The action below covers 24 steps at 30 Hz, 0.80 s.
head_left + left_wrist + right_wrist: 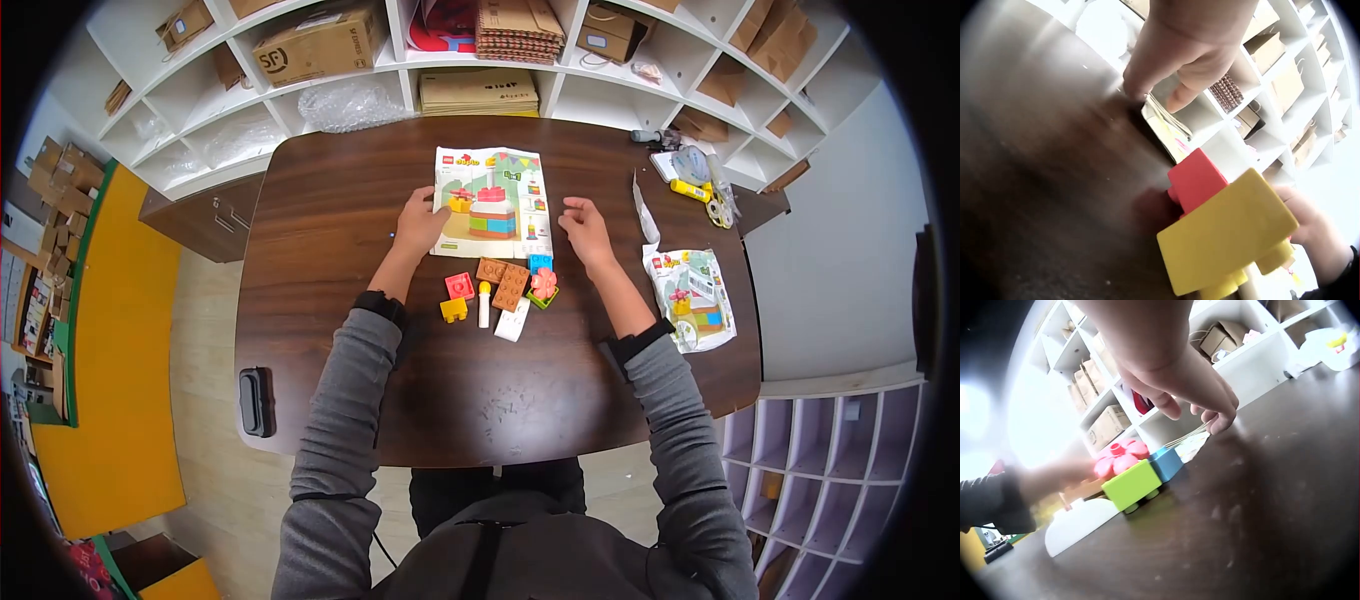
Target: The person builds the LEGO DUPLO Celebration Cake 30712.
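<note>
A building-brick instruction booklet (490, 245) lies on the dark wooden table, its cover picturing a brick cake. At its left edge is my left hand (418, 228), thumb over the paper and fingers beside the edge. My right hand (586, 235) stays just off the booklet's right edge, fingers loosely bent, holding nothing. Nearer me lie loose bricks: red (459, 286), yellow (454, 310), brown (511, 287), blue (541, 263) and a white rounded one (512, 321). A pink flower piece (543, 281) sits on a green brick (1132, 485). A white candle piece (484, 305) with a yellow top lies among them.
On the right is a brick packet (690, 298), with a torn strip (646, 210) above it. Tape and a yellow tube (690, 190) are at the back right corner. A black case (256, 402) sits front left. White shelves (370, 75) with boxes stand behind the table.
</note>
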### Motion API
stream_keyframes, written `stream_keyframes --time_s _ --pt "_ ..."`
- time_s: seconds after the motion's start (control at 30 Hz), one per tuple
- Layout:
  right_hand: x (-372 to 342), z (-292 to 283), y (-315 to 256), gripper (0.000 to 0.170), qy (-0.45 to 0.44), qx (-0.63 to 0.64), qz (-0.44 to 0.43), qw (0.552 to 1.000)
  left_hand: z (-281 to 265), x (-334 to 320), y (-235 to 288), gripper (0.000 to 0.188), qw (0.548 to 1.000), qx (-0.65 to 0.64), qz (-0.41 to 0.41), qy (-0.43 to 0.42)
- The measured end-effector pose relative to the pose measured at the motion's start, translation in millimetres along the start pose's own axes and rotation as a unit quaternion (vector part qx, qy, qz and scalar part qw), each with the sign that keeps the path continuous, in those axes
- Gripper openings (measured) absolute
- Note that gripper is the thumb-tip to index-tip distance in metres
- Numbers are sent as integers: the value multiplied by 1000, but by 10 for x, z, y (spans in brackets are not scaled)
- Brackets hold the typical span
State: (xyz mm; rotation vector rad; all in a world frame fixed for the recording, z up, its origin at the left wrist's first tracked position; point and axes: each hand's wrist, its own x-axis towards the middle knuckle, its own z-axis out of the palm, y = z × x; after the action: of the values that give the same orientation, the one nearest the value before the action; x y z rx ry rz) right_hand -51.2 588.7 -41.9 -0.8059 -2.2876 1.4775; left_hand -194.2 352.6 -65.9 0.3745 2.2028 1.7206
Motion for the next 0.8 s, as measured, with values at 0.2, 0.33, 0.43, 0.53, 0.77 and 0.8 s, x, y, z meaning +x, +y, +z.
stream_keyframes --time_s 0.2,0.33,0.43,0.53,0.77,0.8 --pt "-585 32 -290 23 -86 -117 -257 955 87 -377 240 58 943 321 41 74" --pt "-823 262 -258 29 -96 -192 -347 913 265 -753 332 57 938 337 73 39" --pt "-950 343 -214 31 -73 -262 -358 893 376 -997 266 54 924 349 151 33" --pt "-1010 363 -167 29 -54 -295 -364 882 451 -1230 373 43 914 386 123 -18" --pt "-1162 301 -103 27 -66 -284 -356 888 536 -1385 213 45 923 352 154 -15" --pt "-1180 293 -107 27 -48 -291 -363 884 537 -1408 220 46 924 346 160 -6"
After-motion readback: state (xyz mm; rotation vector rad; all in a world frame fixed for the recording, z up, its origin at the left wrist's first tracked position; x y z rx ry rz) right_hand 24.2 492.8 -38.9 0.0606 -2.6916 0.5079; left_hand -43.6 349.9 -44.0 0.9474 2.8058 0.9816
